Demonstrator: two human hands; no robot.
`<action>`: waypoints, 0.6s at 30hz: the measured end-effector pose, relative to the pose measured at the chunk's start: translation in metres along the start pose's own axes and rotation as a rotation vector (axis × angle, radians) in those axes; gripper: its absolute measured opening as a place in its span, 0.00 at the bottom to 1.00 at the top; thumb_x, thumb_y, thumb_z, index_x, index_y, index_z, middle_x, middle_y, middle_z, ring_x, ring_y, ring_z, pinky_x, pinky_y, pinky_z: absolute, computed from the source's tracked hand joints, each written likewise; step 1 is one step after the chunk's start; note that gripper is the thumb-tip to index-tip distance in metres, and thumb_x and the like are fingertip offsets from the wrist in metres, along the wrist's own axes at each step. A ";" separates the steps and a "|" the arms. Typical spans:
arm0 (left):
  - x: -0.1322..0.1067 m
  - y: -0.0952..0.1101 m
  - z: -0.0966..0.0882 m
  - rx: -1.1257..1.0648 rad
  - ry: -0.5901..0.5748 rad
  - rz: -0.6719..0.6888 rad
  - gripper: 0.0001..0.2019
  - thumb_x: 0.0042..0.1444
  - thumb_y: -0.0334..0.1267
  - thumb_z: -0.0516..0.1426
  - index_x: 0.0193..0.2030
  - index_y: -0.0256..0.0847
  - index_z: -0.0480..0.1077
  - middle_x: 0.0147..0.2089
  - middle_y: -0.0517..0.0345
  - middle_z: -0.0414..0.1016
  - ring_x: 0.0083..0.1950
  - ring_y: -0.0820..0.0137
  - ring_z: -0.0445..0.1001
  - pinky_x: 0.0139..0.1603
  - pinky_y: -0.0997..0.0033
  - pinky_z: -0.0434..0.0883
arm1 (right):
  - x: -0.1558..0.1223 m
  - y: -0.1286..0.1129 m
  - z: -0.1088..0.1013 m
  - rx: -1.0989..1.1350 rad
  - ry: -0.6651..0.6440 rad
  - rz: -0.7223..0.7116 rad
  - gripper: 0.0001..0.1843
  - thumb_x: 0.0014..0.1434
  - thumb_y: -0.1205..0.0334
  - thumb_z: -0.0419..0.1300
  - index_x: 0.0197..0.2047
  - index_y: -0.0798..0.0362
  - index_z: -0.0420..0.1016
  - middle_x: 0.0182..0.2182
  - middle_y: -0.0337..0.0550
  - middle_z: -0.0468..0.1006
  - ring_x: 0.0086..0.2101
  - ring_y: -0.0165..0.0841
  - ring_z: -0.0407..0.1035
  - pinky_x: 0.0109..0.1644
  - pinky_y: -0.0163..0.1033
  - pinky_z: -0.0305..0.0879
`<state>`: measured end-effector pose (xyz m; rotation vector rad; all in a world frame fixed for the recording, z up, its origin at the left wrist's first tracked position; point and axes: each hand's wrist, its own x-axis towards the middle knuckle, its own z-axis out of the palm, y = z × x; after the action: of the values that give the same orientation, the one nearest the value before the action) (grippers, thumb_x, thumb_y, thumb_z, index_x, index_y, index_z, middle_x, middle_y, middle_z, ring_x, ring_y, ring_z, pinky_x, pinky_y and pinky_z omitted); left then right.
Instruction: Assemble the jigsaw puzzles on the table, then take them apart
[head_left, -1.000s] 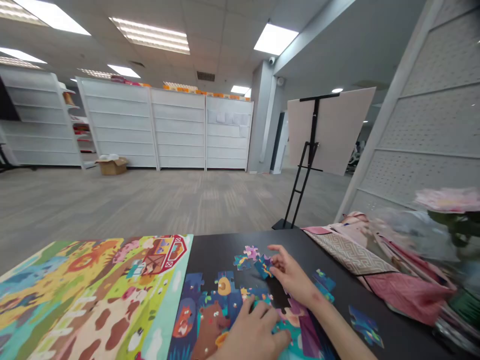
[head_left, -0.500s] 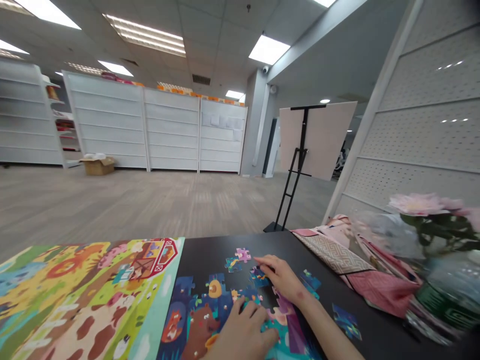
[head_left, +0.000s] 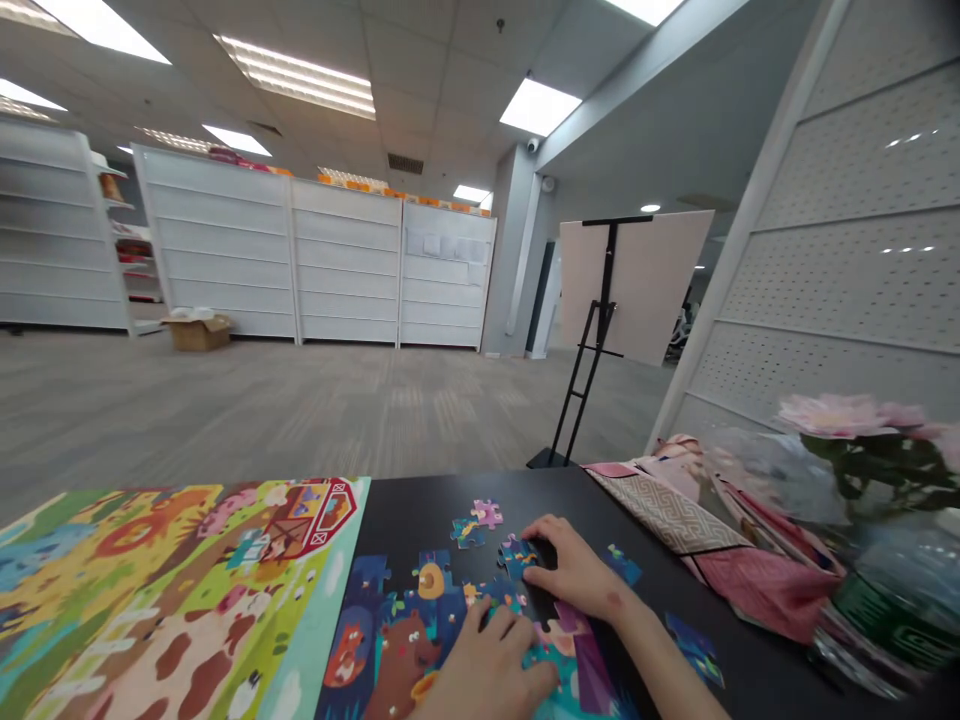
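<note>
- A large office-like room with white shelving units [head_left: 345,262] along the far wall, a black easel holding a pale board [head_left: 634,285], and a pegboard partition [head_left: 847,265] on the right.
- The black worktop [head_left: 409,505] carries a printed farm-scene sheet [head_left: 172,600] on its left and a partly assembled jigsaw puzzle [head_left: 442,610] just beside that sheet.
- The left hand [head_left: 487,665] lies on the puzzle's lower edge, its fingers [head_left: 496,628] spread apart on the joined pieces.
- The right hand [head_left: 577,570] rests just above it, its fingers [head_left: 538,562] curved together over a blue puzzle piece [head_left: 516,556], touching it (a firm grip? impossible to tell from here).
- Two joined loose pieces [head_left: 476,525] lie above the puzzle, and two more [head_left: 694,648] sit apart to the right.
- Pink patterned fabric [head_left: 712,540] and a plastic bottle [head_left: 892,610] crowd the right edge.
</note>
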<state>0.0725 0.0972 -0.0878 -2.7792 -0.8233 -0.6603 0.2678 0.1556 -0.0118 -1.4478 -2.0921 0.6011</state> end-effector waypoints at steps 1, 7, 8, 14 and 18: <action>0.000 0.000 0.001 -0.001 0.000 -0.003 0.05 0.66 0.47 0.61 0.47 0.55 0.74 0.43 0.59 0.72 0.44 0.61 0.70 0.54 0.53 0.67 | 0.001 0.000 0.000 0.025 0.005 0.004 0.18 0.47 0.64 0.67 0.43 0.49 0.76 0.43 0.42 0.76 0.47 0.41 0.67 0.56 0.46 0.62; 0.000 0.000 -0.001 -0.014 -0.017 -0.011 0.05 0.67 0.46 0.60 0.47 0.55 0.74 0.44 0.59 0.72 0.45 0.60 0.70 0.55 0.52 0.67 | 0.005 -0.003 0.002 0.257 0.030 0.026 0.12 0.58 0.57 0.57 0.45 0.49 0.73 0.29 0.33 0.70 0.31 0.32 0.66 0.39 0.37 0.66; 0.001 0.001 -0.003 -0.020 -0.025 -0.011 0.05 0.68 0.46 0.60 0.47 0.55 0.74 0.44 0.59 0.72 0.46 0.60 0.70 0.55 0.52 0.66 | 0.006 -0.003 0.001 0.301 0.041 0.036 0.13 0.60 0.54 0.57 0.46 0.49 0.73 0.28 0.33 0.69 0.30 0.32 0.66 0.38 0.37 0.67; 0.002 0.002 -0.008 -0.053 -0.079 -0.047 0.05 0.66 0.47 0.61 0.47 0.54 0.75 0.45 0.58 0.72 0.47 0.59 0.69 0.55 0.53 0.66 | 0.012 0.003 0.001 0.517 0.146 0.136 0.29 0.56 0.41 0.61 0.56 0.46 0.69 0.37 0.38 0.72 0.31 0.32 0.68 0.28 0.36 0.70; 0.001 0.002 -0.008 -0.045 -0.087 -0.045 0.06 0.66 0.47 0.62 0.47 0.54 0.74 0.46 0.58 0.72 0.48 0.59 0.69 0.55 0.52 0.66 | 0.012 0.005 -0.001 0.551 0.170 0.156 0.29 0.51 0.45 0.66 0.53 0.50 0.70 0.41 0.45 0.77 0.33 0.35 0.73 0.28 0.37 0.70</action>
<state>0.0715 0.0939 -0.0797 -2.8556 -0.9009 -0.5750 0.2685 0.1689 -0.0121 -1.2862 -1.5270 0.9854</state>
